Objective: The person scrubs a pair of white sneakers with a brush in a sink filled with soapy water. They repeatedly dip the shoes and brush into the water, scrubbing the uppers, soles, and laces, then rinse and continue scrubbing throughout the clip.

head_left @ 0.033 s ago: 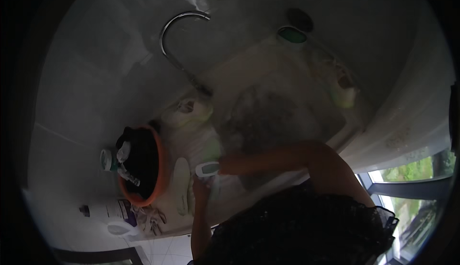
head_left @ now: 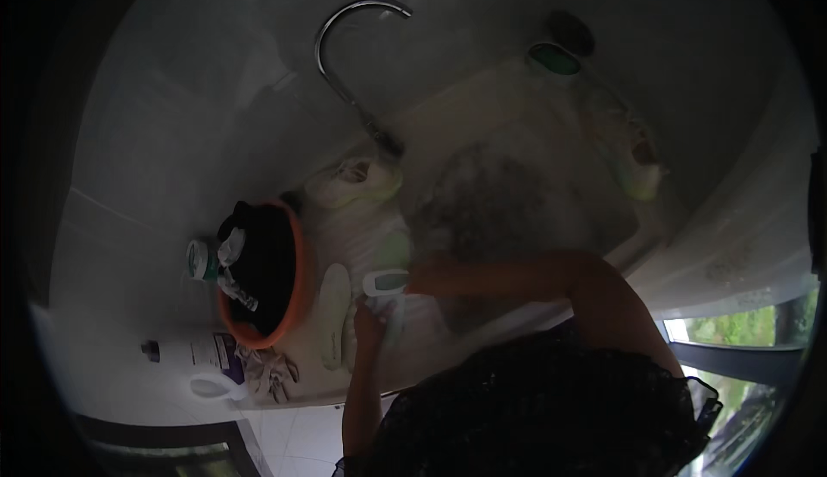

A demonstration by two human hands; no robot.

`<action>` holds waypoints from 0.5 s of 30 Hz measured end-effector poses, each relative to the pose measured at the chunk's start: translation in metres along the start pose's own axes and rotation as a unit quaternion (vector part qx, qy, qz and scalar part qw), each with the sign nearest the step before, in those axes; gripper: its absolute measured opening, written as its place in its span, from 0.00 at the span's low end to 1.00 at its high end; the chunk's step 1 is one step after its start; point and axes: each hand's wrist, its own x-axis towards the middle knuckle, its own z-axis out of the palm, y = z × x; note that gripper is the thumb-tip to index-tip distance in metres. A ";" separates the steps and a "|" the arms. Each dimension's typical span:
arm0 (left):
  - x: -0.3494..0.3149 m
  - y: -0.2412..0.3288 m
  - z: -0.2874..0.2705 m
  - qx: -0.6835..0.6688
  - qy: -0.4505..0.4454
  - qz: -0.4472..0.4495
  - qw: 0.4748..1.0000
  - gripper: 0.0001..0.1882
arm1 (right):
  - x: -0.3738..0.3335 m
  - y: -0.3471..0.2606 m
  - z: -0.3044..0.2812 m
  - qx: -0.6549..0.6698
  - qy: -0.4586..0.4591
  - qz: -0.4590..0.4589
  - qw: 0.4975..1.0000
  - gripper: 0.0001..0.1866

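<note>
Both hands grip one white shoe (head_left: 385,292): left hand (head_left: 369,320) beneath it, right hand (head_left: 415,280) beside its heel.

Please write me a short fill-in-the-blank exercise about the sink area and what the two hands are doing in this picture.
1. The orange plastic basin stands to the ____ of the sink.
2. Both hands, left hand and right hand, meet at a pale ____ on the ribbed drainboard.
3. The curved chrome tap arches ____ the sink.
4. The white soap dish at the far rim holds a ____ bar.

Missing words: left; shoe; above; green
</note>
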 end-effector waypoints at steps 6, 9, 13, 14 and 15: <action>-0.038 -0.030 -0.024 0.030 0.063 -0.069 0.995 0.36 | 0.028 -0.045 0.014 -0.063 0.023 0.023 0.997 0.26; -0.047 -0.032 -0.036 -0.006 0.083 -0.069 0.994 0.36 | 0.027 -0.048 0.017 -0.086 0.020 -0.066 0.994 0.27; -0.045 -0.031 -0.026 0.023 0.084 -0.094 0.992 0.35 | 0.037 -0.025 0.007 -0.071 0.031 0.003 0.997 0.27; -0.043 -0.043 -0.020 0.030 0.096 -0.083 0.992 0.36 | 0.043 -0.024 0.002 -0.067 0.054 -0.002 0.996 0.27; -0.044 -0.044 -0.020 0.040 0.100 -0.075 0.991 0.36 | 0.037 -0.032 0.007 -0.084 0.026 -0.026 0.996 0.27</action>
